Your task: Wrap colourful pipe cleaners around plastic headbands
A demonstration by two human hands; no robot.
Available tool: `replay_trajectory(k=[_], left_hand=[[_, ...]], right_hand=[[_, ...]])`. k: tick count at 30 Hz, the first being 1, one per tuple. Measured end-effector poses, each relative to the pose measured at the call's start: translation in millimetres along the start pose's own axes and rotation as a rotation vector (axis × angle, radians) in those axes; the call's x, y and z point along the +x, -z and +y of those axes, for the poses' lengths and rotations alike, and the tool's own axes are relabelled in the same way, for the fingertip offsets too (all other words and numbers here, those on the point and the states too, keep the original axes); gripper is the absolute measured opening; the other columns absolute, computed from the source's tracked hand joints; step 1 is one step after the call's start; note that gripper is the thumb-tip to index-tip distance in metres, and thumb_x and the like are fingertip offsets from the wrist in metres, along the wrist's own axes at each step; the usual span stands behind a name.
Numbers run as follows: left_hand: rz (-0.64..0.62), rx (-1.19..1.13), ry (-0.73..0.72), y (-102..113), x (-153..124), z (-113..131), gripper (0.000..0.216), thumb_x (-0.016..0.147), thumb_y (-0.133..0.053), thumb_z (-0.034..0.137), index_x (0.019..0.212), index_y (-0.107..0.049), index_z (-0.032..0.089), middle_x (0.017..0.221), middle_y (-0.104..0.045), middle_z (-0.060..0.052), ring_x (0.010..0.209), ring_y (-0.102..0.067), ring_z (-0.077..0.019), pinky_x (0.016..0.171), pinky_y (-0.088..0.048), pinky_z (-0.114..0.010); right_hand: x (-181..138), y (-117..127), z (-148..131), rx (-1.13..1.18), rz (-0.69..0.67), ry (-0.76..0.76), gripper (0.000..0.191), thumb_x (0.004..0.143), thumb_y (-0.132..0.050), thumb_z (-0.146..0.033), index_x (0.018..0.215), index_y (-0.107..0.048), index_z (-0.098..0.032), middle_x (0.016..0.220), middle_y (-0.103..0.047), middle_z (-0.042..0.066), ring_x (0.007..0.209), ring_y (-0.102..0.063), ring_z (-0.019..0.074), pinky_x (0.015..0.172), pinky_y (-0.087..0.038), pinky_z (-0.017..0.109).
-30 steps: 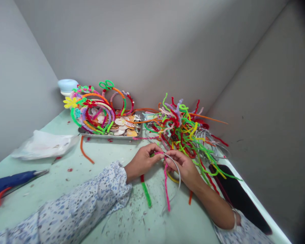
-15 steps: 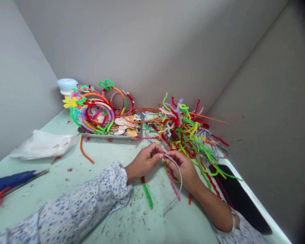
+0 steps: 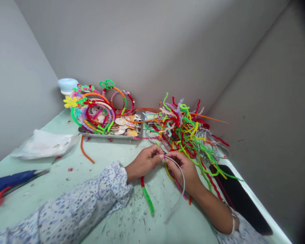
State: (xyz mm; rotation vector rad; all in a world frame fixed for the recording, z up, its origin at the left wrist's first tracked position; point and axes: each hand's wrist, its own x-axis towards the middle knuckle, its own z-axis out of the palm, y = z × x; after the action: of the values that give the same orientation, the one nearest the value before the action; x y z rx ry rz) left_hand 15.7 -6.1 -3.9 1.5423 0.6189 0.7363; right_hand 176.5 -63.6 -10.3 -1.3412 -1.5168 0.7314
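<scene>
My left hand (image 3: pixel 142 163) and my right hand (image 3: pixel 184 169) meet at the middle of the pale green table (image 3: pixel 66 169). Both pinch one end of a thin grey headband (image 3: pixel 181 171) that curves down across my right hand. A pink pipe cleaner (image 3: pixel 179 185) is gripped at the same spot and trails down under my right wrist. A yellow pipe cleaner (image 3: pixel 168 173) curves just below my fingers. A red and green pipe cleaner (image 3: pixel 147 196) lies on the table below my left hand.
A heap of coloured pipe cleaners and grey headbands (image 3: pixel 185 132) lies behind my hands. A metal tray (image 3: pixel 112 135) holds finished headbands (image 3: pixel 94 108) and shells. A blue glue gun (image 3: pixel 10 181), a plastic bag (image 3: pixel 43 144), an orange pipe cleaner (image 3: pixel 85 152) and a black phone (image 3: pixel 241 200) lie around.
The pink pipe cleaner's loose end swung from hanging straight down to the right, under my right wrist. The headband turned slightly rightward. Both hands stayed in place.
</scene>
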Motion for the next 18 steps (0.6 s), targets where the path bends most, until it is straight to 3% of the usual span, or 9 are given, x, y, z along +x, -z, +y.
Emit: replay_trajectory(k=[6,18], left_hand=[[-0.035,-0.047,0.065,0.7,2.3,-0.9,0.022,0.082,-0.052,0.036,0.082,-0.050,0.015,0.057,-0.042,0.005,0.048,-0.037,-0.0061,0.044,-0.029,-0.018],[-0.087,-0.096,0.165,5.9,5.1,-0.4,0.025,0.078,-0.057,0.038,0.078,-0.050,0.014,0.059,-0.048,0.004,0.043,-0.039,-0.0037,0.042,-0.028,-0.017]], right_hand=[[0.5,4.1,-2.2,-0.251,0.005,0.170,0.012,0.082,-0.052,-0.020,0.087,-0.062,-0.020,0.080,-0.060,0.003,0.073,-0.056,0.0162,0.067,-0.044,0.027],[0.6,9.3,-2.1,-0.490,-0.038,0.399,0.015,0.085,-0.048,-0.015,0.093,-0.060,-0.019,0.082,-0.058,0.006,0.075,-0.055,0.0171,0.068,-0.045,0.028]])
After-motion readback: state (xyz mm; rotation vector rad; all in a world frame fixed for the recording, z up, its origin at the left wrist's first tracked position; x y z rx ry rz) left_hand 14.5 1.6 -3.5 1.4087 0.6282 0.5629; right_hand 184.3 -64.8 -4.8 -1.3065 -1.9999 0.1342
